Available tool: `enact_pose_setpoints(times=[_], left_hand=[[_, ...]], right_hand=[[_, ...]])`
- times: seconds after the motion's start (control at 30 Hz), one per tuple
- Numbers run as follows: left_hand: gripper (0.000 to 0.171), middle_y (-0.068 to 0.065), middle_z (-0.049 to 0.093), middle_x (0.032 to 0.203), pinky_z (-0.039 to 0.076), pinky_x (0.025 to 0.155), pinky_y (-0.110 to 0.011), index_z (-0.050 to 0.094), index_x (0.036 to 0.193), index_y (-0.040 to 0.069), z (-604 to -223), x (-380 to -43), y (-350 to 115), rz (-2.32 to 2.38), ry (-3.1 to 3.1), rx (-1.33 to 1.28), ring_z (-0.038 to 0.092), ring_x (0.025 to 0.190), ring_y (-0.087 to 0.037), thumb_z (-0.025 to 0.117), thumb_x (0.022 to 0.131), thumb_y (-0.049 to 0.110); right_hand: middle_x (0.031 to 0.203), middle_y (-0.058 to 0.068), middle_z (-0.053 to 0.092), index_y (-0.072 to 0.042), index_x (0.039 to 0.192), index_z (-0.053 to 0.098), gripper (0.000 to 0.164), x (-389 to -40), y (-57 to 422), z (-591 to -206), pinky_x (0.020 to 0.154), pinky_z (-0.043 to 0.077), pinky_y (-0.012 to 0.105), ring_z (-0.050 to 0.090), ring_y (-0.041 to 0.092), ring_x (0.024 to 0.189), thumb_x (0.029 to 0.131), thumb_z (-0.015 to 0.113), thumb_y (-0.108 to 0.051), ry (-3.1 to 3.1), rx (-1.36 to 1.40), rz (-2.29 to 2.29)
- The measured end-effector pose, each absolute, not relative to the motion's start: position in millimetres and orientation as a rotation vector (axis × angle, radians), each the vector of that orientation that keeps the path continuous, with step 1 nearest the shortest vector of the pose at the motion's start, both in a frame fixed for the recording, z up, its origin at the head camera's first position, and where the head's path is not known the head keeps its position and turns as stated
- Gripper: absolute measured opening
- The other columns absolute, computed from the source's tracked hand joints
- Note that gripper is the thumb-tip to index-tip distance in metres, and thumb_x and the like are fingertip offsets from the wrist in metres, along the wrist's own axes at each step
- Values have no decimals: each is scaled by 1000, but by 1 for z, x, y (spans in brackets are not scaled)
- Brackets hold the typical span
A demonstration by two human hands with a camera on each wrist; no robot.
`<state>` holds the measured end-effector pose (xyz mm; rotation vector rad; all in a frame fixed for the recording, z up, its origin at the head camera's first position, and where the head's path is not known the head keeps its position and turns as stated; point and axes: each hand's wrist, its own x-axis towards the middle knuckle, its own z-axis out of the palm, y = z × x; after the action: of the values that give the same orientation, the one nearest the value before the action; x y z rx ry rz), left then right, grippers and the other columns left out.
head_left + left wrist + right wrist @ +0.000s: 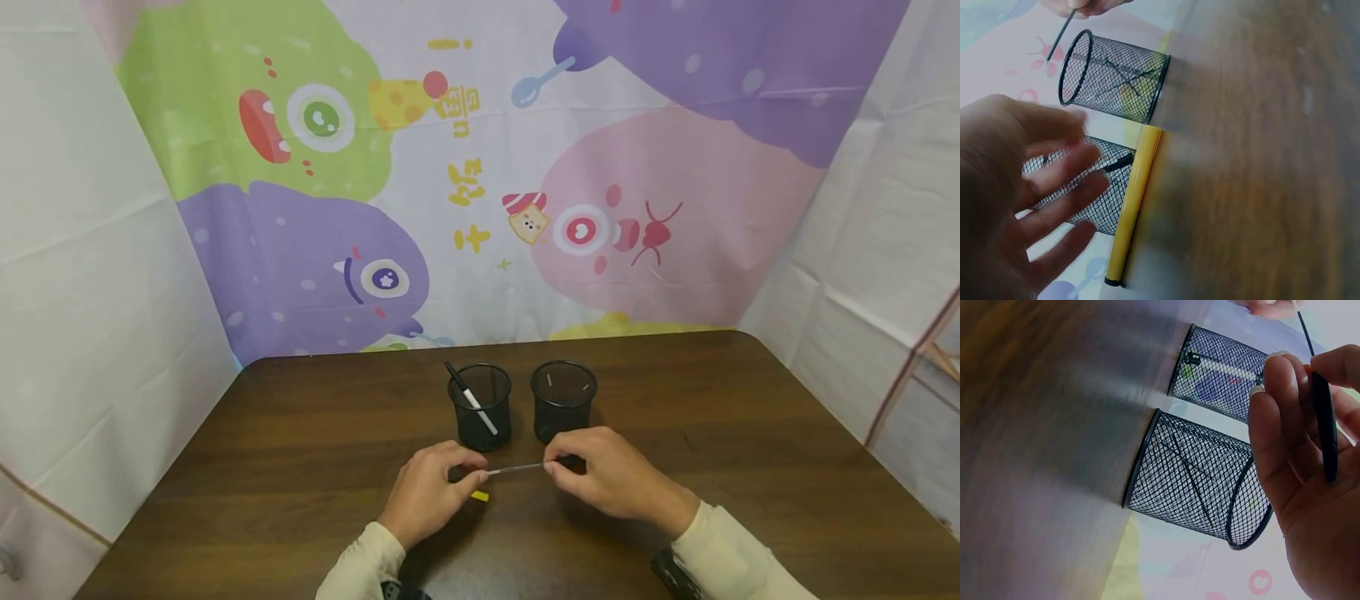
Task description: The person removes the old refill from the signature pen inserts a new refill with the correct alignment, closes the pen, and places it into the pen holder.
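Note:
Between my hands runs a thin dark rod (517,468) with a pale left end. My left hand (431,492) pinches that end between thumb and index finger. My right hand (607,471) pinches the other end, where the right wrist view shows a thicker black handle (1324,425) lying against the palm. On the table beside my left hand lies a yellow stick (1135,206) with a black end, mostly hidden in the head view. Just beyond my hands stand the left black mesh cup (472,429) and the right mesh cup (562,417).
A white marker (480,408) with a black cap leans in the left cup. Thin dark sticks (1188,469) stand crossed inside the right cup. The brown wooden table (300,433) ends at a cartoon-printed cloth (480,308), with white cloth at both sides.

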<state>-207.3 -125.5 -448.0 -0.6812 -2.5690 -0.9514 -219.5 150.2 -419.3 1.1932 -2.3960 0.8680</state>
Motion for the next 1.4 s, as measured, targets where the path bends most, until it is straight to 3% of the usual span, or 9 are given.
enact_pose_setpoints(times=[0.13,0.3,0.63,0.9,1.07,1.4], left_hand=[[20,14,69,91,54,75,-35,77,104,17,-445,-207,-121,-1072,-2519,-723,64,86,-3,82,85,20],[23,16,67,87,56,74,-34,76,106,18,-443,-206,-117,-1130,-2470,-800,66,82,-7,83,84,21],[15,18,66,89,55,66,-34,78,102,20,-442,-205,-113,-1156,-2392,-887,61,79,-2,78,89,27],[7,16,67,89,54,64,-34,79,97,13,-440,-204,-111,-1124,-2324,-974,61,80,-1,77,90,14],[6,18,66,89,53,65,-33,79,95,16,-439,-203,-108,-1083,-2357,-961,60,79,-1,77,89,14],[5,19,62,84,48,68,-22,78,92,20,-436,-203,-100,-884,-2372,-983,58,73,-3,79,87,19]], right_hand=[[85,-19,63,-20,88,69,8,-219,151,-420,72,54,31,60,0,79,90,71,-13,-2390,1201,865],[85,-19,63,-21,88,69,10,-218,151,-418,73,54,30,60,0,79,89,72,-11,-2403,1197,862],[87,-19,64,-23,89,68,12,-218,151,-416,75,54,30,62,0,82,90,72,-12,-2425,1196,863],[88,-18,65,-24,90,68,12,-218,148,-416,76,54,31,62,1,84,92,71,-12,-2425,1224,851],[87,-18,65,-22,90,69,11,-219,148,-417,77,54,31,62,1,84,92,71,-12,-2429,1228,850],[88,-17,65,-19,91,69,8,-218,149,-418,78,55,32,63,2,85,92,71,-11,-2434,1232,846]])
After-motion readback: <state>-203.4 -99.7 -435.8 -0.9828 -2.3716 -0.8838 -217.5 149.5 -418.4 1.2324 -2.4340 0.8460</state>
